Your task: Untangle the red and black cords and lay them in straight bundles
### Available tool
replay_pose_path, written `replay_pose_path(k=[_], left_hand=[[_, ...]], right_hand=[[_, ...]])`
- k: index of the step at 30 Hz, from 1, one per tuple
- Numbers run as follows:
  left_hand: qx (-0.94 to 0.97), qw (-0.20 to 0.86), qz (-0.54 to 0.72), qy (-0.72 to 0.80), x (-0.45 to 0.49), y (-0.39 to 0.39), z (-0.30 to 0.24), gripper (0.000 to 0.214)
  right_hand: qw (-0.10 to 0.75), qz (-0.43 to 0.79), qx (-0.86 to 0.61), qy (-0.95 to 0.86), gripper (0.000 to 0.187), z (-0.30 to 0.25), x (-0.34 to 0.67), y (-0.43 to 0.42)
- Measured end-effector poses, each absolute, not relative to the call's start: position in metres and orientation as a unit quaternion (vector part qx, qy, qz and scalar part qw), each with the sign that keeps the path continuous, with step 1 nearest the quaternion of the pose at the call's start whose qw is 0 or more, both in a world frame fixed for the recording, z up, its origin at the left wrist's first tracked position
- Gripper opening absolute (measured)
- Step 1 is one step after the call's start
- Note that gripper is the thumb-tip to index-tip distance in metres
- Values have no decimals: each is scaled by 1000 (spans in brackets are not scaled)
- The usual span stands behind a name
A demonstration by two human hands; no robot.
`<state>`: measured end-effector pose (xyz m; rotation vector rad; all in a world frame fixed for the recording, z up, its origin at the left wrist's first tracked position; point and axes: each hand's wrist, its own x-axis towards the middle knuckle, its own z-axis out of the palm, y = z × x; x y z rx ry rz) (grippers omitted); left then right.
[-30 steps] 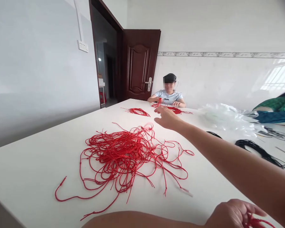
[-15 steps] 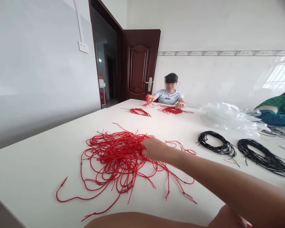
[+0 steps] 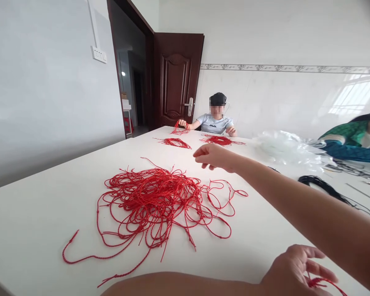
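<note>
right hand (image 3: 215,157) hovers beyond the red cord pile (image 3: 160,195) on the worktop (image 3: 46,222), fingers loosely parted, nothing visible in them; left hand (image 3: 291,267) cups a small red bunch (image 3: 317,282). so tangled, a hasty tug could snag everything!

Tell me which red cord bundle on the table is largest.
The loose, tangled pile nearest the camera; the two bundles farther back are smaller and neater.
</note>
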<state>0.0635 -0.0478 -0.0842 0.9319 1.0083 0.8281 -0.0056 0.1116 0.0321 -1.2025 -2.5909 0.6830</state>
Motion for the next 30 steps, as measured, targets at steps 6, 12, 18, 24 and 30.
replay_pose_path(k=[6, 12, 18, 24, 30], left_hand=[[388, 691, 453, 408, 70, -51, -88, 43], [412, 691, 433, 407, 66, -53, -88, 34], [459, 697, 349, 426, 58, -53, -78, 28], [479, 652, 375, 452, 62, -46, -81, 15], [463, 683, 397, 402, 62, -39, -87, 17]], right_hand=[[2, 210, -447, -869, 30, -19, 17, 95], [61, 268, -434, -858, 20, -23, 27, 99], [189, 378, -362, -830, 19, 23, 72, 116], [202, 226, -451, -839, 22, 13, 119, 115], [191, 133, -504, -832, 17, 4, 145, 105]])
